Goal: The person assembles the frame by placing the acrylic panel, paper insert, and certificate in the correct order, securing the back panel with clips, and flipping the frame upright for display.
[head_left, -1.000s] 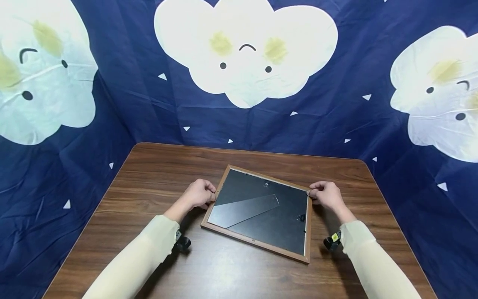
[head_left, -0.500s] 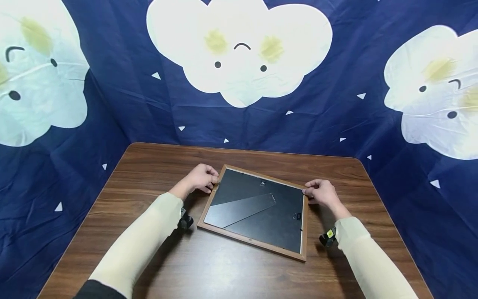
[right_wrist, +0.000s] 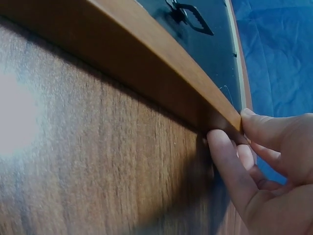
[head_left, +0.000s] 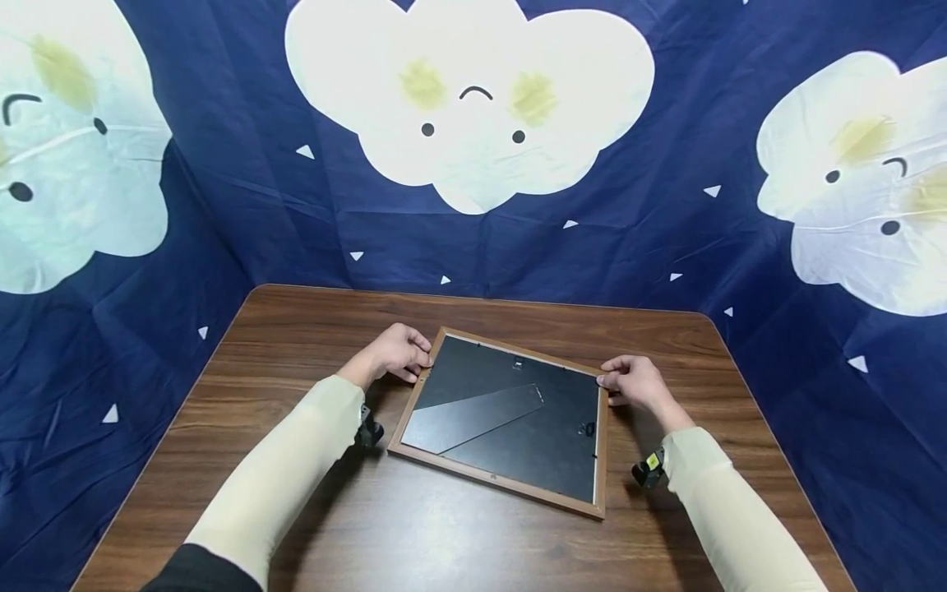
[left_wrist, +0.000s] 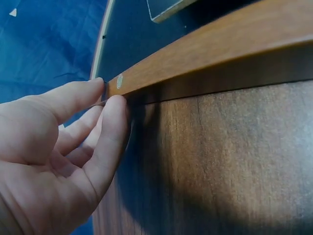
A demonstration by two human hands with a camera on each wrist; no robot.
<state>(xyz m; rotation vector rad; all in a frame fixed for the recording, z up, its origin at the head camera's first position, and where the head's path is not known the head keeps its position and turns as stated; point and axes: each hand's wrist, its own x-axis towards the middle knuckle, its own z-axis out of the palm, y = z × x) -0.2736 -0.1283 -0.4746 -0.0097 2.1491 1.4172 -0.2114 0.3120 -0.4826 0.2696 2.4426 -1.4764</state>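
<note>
A picture frame (head_left: 494, 476) lies face down on the wooden table, turned at a slant, its brown wooden rim around a black backing board (head_left: 473, 370). A flat stand leg (head_left: 473, 419) lies folded against the board. At the frame's left edge, close to the far left corner, my left hand (head_left: 403, 352) pinches the rim; the left wrist view has thumb and finger at the wooden rim (left_wrist: 195, 54). My right hand (head_left: 638, 385) pinches the right edge near the far right corner, thumb on top and fingers against the side in the right wrist view.
The brown wooden table (head_left: 311, 321) reaches to a dark blue cloth (head_left: 414, 238) with white cloud faces that hangs behind and on both sides. Small hanging hooks (right_wrist: 193, 17) stick up from the backing board. Wrist cameras (head_left: 649, 469) sit under both forearms.
My left hand has slid along the frame's left edge toward the far left corner. My right hand keeps its place. The head view has shifted slightly; the frame stays about where it was.
</note>
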